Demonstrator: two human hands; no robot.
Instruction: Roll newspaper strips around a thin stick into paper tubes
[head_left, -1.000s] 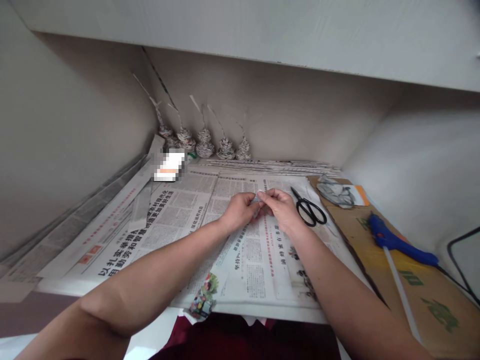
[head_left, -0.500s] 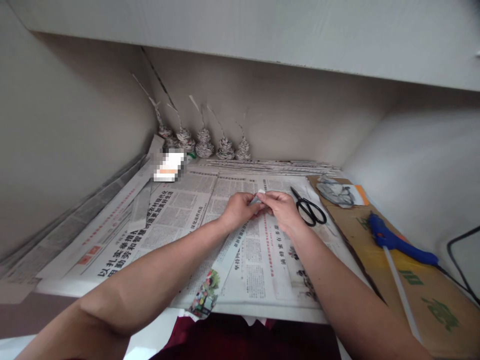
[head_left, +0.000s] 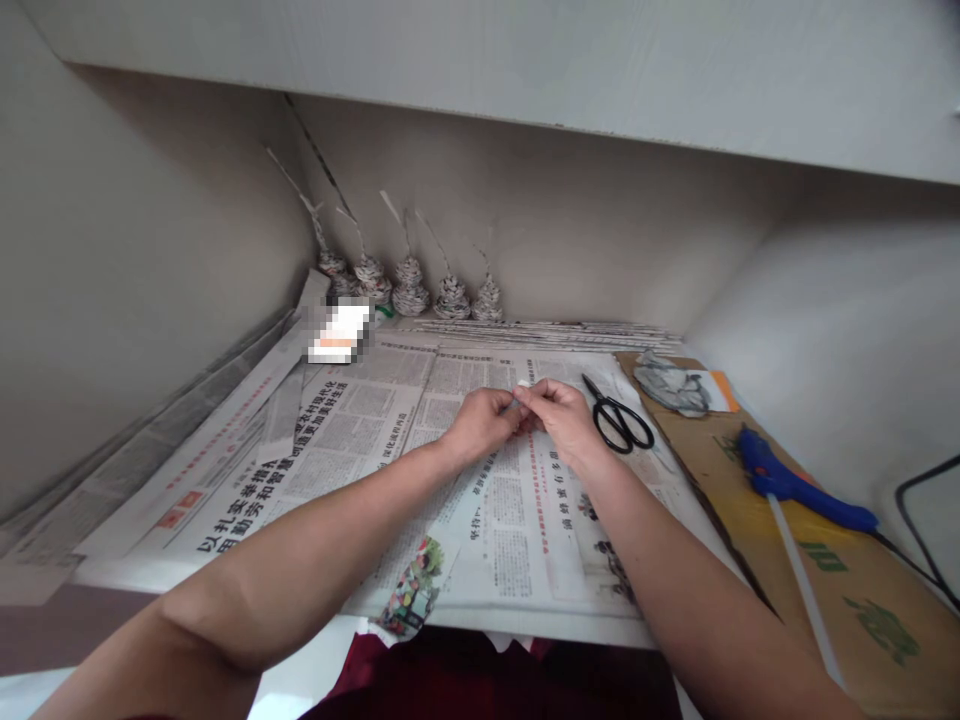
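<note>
Both hands meet over the newspaper sheets point(head_left: 375, 430) that cover the table. My left hand point(head_left: 484, 420) pinches a long newspaper strip point(head_left: 420, 580), whose printed tail runs down toward the table's front edge. My right hand point(head_left: 561, 415) pinches the strip's far end, and a small white tip pokes up between the fingertips. The fingers hide most of that end, so I cannot see how it is folded or rolled. Just right of my right hand lie black-handled scissors point(head_left: 621, 420), blades pointing away.
Several woven paper gourd shapes point(head_left: 410, 288) stand along the back wall, beside a bundle of thin paper rods point(head_left: 555, 334). A blurred phone point(head_left: 337, 335) lies at left. On the cardboard point(head_left: 847, 590) at right are a blue glue gun point(head_left: 802, 490) and crumpled grey paper point(head_left: 671, 385).
The fingers have shifted slightly at the strip's end, and less of its white tip shows. The strip's tail has turned a little; other things have stayed put.
</note>
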